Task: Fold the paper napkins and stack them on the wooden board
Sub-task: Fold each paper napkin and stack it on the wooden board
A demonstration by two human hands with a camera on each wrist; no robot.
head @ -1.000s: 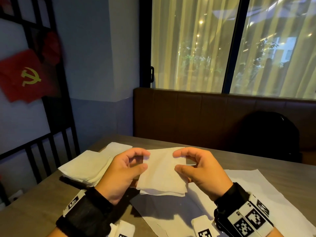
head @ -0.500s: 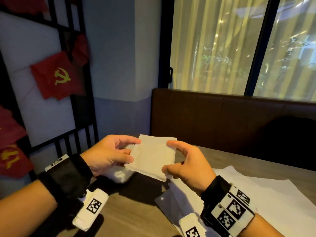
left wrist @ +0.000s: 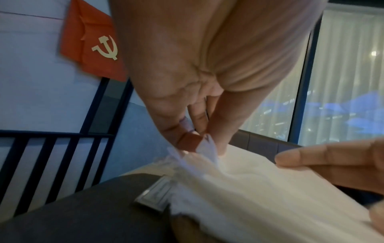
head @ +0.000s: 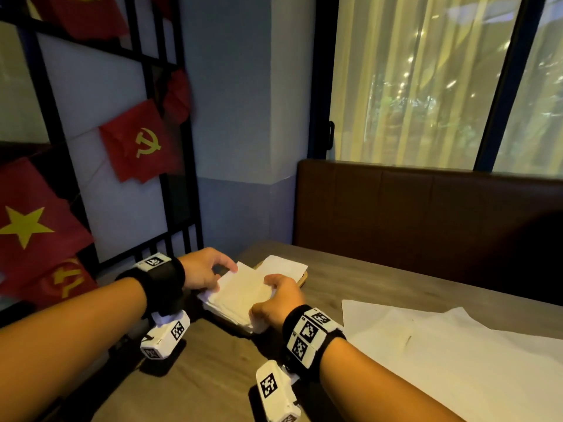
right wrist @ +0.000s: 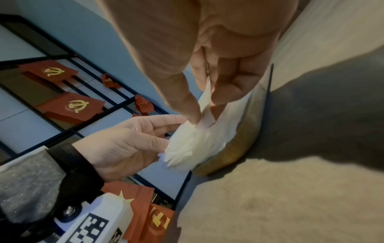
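- Here, the table [head: 380, 287] fills the lower part of the head view, with a brown bench [head: 426, 208] behind it under the curtained window [head: 411, 80].
- A large white sheet [head: 457, 354] lies flat on the table, to the right of both hands and well apart from the board.
- Red flags [head: 137, 141] hang on the dark wall frame at the left.
- The board [head: 304, 278] sits at the table's far left corner; only its edge shows past the paper, and the right wrist view shows its rounded wooden rim [right wrist: 232, 148].
- A stack of folded napkins [head: 234, 312] lies on the board, with 1 more white piece [head: 286, 264] behind it.
- The top napkin [head: 243, 289] is at the stack, held from both sides; whether it lies fully flat cannot be told.
- The left hand [head: 202, 271] pinches the napkin's left edge between thumb and fingertips [left wrist: 187, 139], fingers curled.
- The right hand [head: 278, 300] pinches the near right edge, thumb [right wrist: 185, 105] and a bent finger closed on the paper.
- Both wrists wear black bands with coded white blocks.
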